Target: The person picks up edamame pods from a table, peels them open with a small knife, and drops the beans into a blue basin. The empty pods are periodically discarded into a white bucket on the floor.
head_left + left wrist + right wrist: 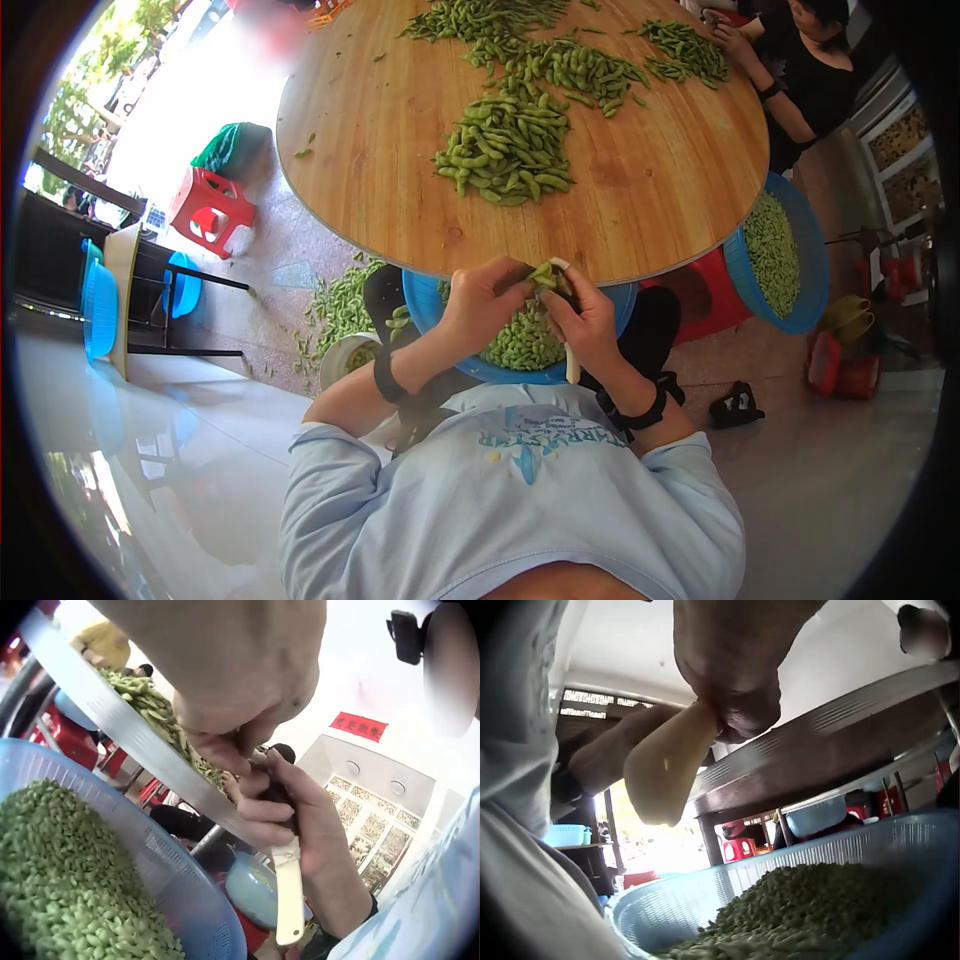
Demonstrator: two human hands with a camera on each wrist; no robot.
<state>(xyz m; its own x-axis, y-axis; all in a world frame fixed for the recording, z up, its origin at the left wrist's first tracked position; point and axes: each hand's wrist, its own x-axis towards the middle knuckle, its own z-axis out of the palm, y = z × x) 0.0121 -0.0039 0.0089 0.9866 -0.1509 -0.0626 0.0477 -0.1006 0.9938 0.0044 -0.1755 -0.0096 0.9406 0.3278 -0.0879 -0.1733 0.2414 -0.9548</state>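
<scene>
Over a blue basket [420, 305] of shelled green beans [522, 342], the two hands meet at the table's near edge. My left hand [482, 302] pinches green pods [545, 275] between thumb and fingers. Curled round a tool with a cream handle [572, 365], my right hand [588, 325] has its fingertips against the same pods. The left wrist view shows the handle [289, 904] pointing down out of the right hand [319, 817], below the left hand [240, 682]. In the right wrist view the handle [667, 769] hides part of the fingers; the tool's working end is not clear.
A round wooden table [370, 150] bears heaps of pods [510, 150]. Another person [800, 80] handles pods at its far right. A second blue basket [815, 265] of beans stands right. Loose pods [340, 305] and a white bucket [345, 360] are on the floor left.
</scene>
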